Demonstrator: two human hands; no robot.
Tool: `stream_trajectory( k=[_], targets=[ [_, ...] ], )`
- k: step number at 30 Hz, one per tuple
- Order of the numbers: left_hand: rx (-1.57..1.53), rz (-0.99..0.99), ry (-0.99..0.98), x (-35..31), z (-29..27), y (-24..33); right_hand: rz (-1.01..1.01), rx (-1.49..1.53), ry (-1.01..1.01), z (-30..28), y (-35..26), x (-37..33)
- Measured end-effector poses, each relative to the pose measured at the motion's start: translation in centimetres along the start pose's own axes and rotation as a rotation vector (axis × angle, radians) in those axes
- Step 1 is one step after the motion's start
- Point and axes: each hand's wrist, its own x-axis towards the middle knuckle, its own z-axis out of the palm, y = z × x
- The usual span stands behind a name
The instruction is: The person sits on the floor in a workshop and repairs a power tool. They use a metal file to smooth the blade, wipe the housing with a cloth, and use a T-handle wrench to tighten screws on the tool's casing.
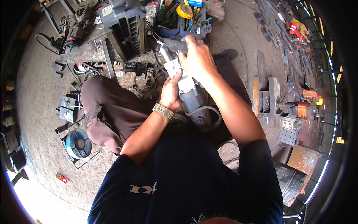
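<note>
1. Power tool (pixel 193 99) is held between the legs (pixel 112 108), grey end pointed toward the shirt (pixel 186 168).
2. Silver middle is gripped by the left hand (pixel 170 92).
3. Upper part is reached by the right hand (pixel 198 59); grip closure can't be told.
4. Toolbox (pixel 166 31) is seen just beyond.

Grey power tool (pixel 191 96) (partly silver)
</note>
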Motion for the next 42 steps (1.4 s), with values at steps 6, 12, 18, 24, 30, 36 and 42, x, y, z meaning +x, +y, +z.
stream_trajectory(
  k=[6, 12, 18, 24, 30, 36, 42],
  targets=[
    [-0.032, -0.066, 0.01, 0.2, -0.2, 0.2, 0.006, -0.081, -0.116, 0.0, 0.1, -1.7],
    [-0.086, -0.107, 0.031, 0.4, -0.2, 0.5, -0.006, -0.133, -0.219, -2.0, 0.6, -5.3],
    [-0.096, -0.105, -0.015, 0.2, -0.1, 0.6, 0.017, -0.173, -0.355, -4.0, 0.9, -7.1],
    [-0.038, -0.088, -0.004, 0.2, -0.3, 0.1, 0.05, -0.096, -0.287, -3.5, 1.4, -6.1],
    [0.038, -0.107, -0.04, 0.3, -0.4, 0.7, -0.026, -0.076, -0.213, -1.4, 1.7, -1.5],
    [0.04, -0.12, -0.003, 0.0, -0.2, 0.2, 0.002, -0.182, -0.244, -0.1, 0.4, 2.7],
    [0.051, -0.116, -0.011, 0.3, -0.6, 0.3, -0.025, -0.175, -0.234, -1.0, 0.6, 1.0]
  ],
)
